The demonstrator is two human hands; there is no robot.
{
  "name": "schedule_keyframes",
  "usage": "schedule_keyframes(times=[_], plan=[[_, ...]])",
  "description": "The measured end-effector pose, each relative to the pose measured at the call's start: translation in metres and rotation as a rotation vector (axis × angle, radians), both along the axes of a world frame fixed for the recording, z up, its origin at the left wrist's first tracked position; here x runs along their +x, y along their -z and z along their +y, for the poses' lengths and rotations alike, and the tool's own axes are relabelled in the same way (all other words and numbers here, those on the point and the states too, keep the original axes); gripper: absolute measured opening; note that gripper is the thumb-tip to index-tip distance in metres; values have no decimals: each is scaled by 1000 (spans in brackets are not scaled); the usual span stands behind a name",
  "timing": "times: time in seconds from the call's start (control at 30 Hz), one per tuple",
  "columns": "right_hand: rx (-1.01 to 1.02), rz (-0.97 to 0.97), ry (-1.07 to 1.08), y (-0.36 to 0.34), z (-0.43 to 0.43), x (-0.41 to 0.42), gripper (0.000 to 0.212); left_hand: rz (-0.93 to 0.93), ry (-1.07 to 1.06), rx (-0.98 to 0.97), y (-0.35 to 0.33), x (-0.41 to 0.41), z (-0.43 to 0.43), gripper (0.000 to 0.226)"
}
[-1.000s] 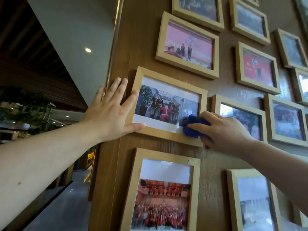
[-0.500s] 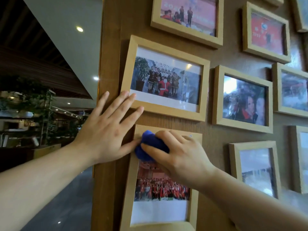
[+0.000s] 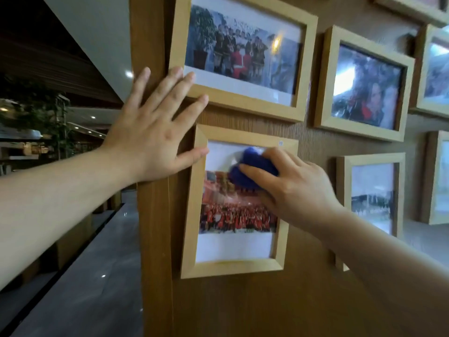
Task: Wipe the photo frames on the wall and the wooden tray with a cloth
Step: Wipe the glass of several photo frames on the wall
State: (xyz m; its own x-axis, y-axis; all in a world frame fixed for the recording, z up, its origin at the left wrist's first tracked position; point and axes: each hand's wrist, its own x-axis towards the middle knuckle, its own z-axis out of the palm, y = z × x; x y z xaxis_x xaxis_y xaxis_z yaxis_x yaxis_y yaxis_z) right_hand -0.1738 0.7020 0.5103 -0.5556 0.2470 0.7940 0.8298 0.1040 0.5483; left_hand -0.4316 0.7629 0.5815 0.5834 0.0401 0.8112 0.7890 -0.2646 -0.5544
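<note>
A tall light-wood photo frame (image 3: pixel 192 215) hangs low on the wooden wall, holding a picture of a crowd in red. My right hand (image 3: pixel 291 186) presses a bunched blue cloth (image 3: pixel 250 166) against the upper part of its glass. My left hand (image 3: pixel 155 132) lies flat with fingers spread, thumb on this frame's left edge and fingertips on the bottom left corner of the wide frame (image 3: pixel 243 103) above. No wooden tray is in view.
More wooden frames hang to the right: one at mid height (image 3: pixel 323 81), one lower (image 3: pixel 342 210), and others cut off by the right edge. The wall's left edge (image 3: pixel 150 239) drops off to a dark hall with a shiny floor and plants.
My right hand carried the cloth from the wide frame down to the tall frame and slid it right across the glass. My left hand dropped lower. The view tilted down.
</note>
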Motion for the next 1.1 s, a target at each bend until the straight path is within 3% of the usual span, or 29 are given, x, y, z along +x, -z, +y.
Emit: schedule_keyframes(times=[0.17, 0.4, 0.5, 0.77, 0.93, 1.1], plan=[[-46, -51, -84, 3, 9, -34, 34, 14, 0, -15, 5, 0, -2, 83], [-118, -100, 58, 18, -9, 33, 37, 16, 27, 4, 1, 4, 0, 81], [-111, -67, 51, 19, -9, 23, 34, 11, 35, 12, 1, 1, 1, 81], [-223, -329, -149, 32, 6, -20, 27, 16, 31, -1, 2, 1, 1, 82], [-316, -434, 6, 33, -10, 27, 33, 27, 25, -4, 2, 0, 1, 82], [-373, -375, 76, 40, -21, 30, 36, 23, 15, 3, 2, -2, 4, 83]])
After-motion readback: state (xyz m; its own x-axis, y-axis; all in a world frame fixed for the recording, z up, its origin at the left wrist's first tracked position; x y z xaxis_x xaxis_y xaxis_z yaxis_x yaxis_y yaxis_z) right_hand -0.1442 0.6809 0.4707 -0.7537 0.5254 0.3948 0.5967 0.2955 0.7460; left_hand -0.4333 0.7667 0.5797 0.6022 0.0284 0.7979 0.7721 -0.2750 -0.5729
